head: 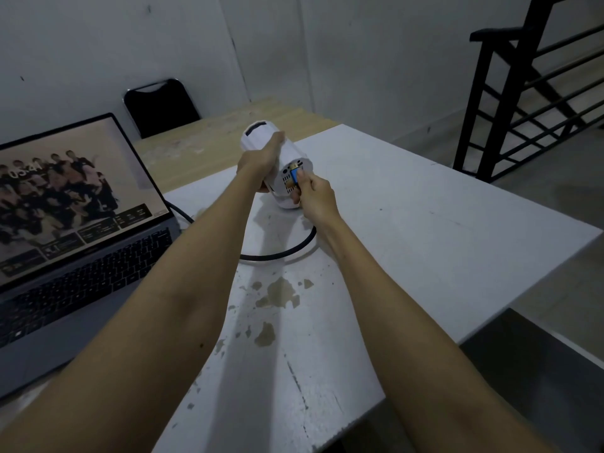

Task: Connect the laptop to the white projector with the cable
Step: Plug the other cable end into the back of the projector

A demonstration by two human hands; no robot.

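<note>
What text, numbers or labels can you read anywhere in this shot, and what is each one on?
"05:41": white clock digits at the upper left of the laptop screen; the separator is blurred.
Small panels along the bottom of the screen: text there is too small to read.
Laptop keys: legends too blurred to read.
White projector, blue cable plug, table, chair: no readable text.

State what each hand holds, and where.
Left hand: white projector, around its body. Right hand: cable, pinched at its blue plug.
</note>
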